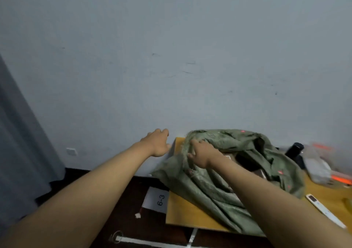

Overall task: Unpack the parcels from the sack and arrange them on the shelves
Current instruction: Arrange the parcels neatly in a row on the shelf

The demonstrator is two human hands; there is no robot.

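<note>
A crumpled green woven sack [224,164] lies on a wooden table [182,215], its mouth gaping to the right. Inside the opening I see a dark shape and a bit of a brown parcel [261,173]. My right hand [202,154] grips the sack's upper left edge, fingers curled into the cloth. My left hand [158,143] hangs in the air left of the table's far corner, in front of the wall, fingers loosely bent and holding nothing.
At the table's right stand a black cylinder [294,149], clear plastic packs with orange parts [322,164] and a white remote [323,209]. A paper marked 6-3 [157,200] lies on the dark floor. A grey curtain [17,143] hangs at left.
</note>
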